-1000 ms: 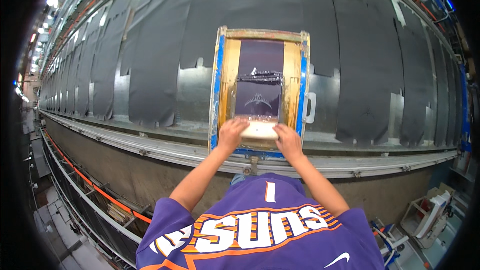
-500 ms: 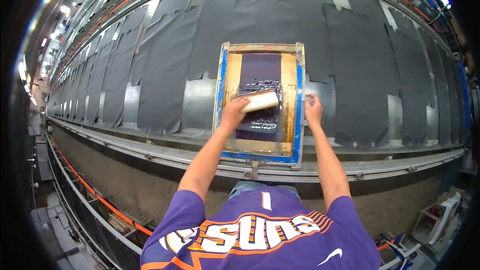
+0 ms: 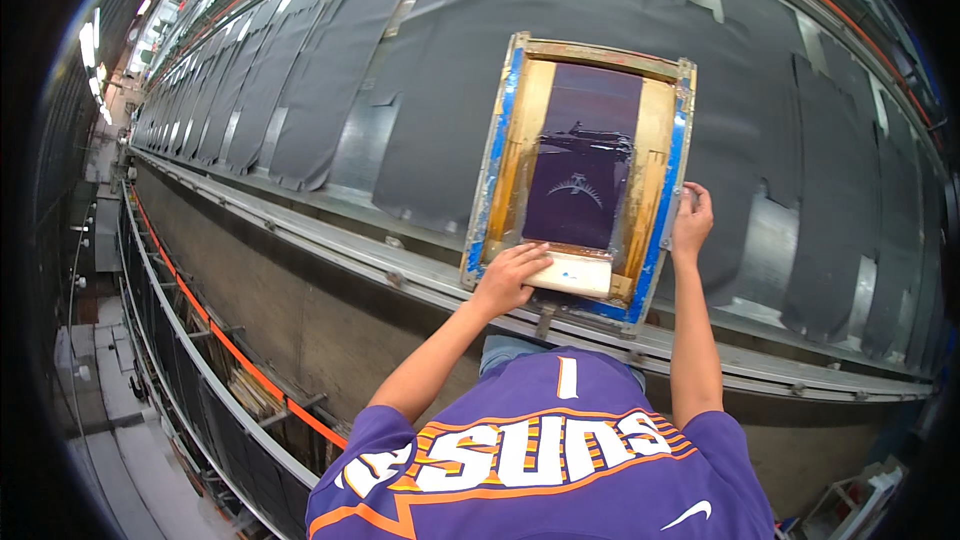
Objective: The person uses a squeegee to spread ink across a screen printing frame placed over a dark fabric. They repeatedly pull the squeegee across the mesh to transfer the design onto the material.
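Observation:
A printing screen (image 3: 612,58) with a wooden-looking frame edged in blue tape lies on the long table in front of me. Its middle is dark purple mesh (image 3: 592,160), with glossy ink across it and a pale curved design showing through. At the near end, a squeegee with a broad cream handle (image 3: 575,274) lies across the screen. My left hand (image 3: 512,278) is closed over the left part of that handle. My right hand (image 3: 692,224) is at the frame's right side, fingers bent and gripping its outer edge.
Dark grey fabric panels (image 3: 450,130) cover the long table, with shiny metal strips (image 3: 362,145) between them. A metal rail (image 3: 300,233) runs along the near edge. Behind me to the left is a rack with an orange rail (image 3: 215,325).
The squeegee has come from the middle of the screen to its near end in my left hand, baring the pale design. My view has tilted; my right hand stays beside the frame.

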A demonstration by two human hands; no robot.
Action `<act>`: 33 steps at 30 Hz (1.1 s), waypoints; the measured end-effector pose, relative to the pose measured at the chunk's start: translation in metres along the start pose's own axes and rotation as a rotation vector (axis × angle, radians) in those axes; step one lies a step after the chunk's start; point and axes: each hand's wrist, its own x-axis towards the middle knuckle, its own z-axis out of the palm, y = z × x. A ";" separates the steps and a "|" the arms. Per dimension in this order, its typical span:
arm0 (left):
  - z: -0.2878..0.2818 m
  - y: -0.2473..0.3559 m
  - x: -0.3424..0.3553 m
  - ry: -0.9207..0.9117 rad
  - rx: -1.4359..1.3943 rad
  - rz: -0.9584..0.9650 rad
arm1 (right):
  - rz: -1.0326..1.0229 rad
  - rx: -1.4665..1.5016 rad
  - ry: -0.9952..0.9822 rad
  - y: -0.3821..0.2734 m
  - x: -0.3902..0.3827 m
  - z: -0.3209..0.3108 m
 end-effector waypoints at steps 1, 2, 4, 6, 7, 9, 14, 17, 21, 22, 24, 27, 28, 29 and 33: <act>-0.027 -0.030 -0.007 -0.003 0.024 -0.003 | 0.020 0.062 -0.021 -0.012 -0.018 0.033; -0.048 -0.053 -0.016 -0.028 0.027 -0.020 | 0.039 0.113 -0.050 -0.026 -0.035 0.059; -0.093 -0.096 -0.030 -0.091 0.024 -0.041 | 0.067 0.066 -0.057 -0.044 -0.065 0.112; -0.123 -0.124 -0.038 -0.075 0.095 -0.056 | 0.072 0.037 -0.078 -0.063 -0.087 0.149; -0.130 -0.141 -0.043 -0.046 0.114 -0.062 | 0.070 0.042 -0.086 -0.066 -0.097 0.167; -0.142 -0.175 -0.061 -0.022 0.170 -0.050 | 0.054 0.021 -0.066 -0.080 -0.115 0.202; -0.157 -0.206 -0.097 0.017 0.215 -0.035 | 0.047 -0.037 -0.056 -0.088 -0.135 0.234; -0.151 -0.213 -0.118 0.019 0.190 0.004 | 0.090 -0.138 -0.082 -0.085 -0.134 0.235; -0.145 -0.227 -0.083 0.037 0.222 0.070 | -0.048 -0.316 -0.158 -0.068 -0.125 0.222; -0.145 -0.235 -0.066 0.055 0.246 0.084 | -0.124 -0.400 -0.199 -0.068 -0.123 0.216; -0.148 -0.263 -0.029 0.098 0.230 0.035 | -0.306 -0.619 -0.342 -0.121 -0.118 0.217; -0.175 -0.284 0.061 -0.044 0.089 -0.062 | -0.485 -0.524 -0.700 -0.201 -0.108 0.232; -0.189 -0.281 0.091 -0.145 0.059 -0.113 | -0.618 -0.581 -0.652 -0.203 -0.107 0.244; -0.196 -0.284 0.112 -0.165 0.025 -0.122 | -0.624 -0.706 -0.676 -0.206 -0.100 0.260; -0.176 -0.286 0.101 0.011 0.125 -0.083 | -0.518 -0.820 -0.691 -0.168 -0.114 0.297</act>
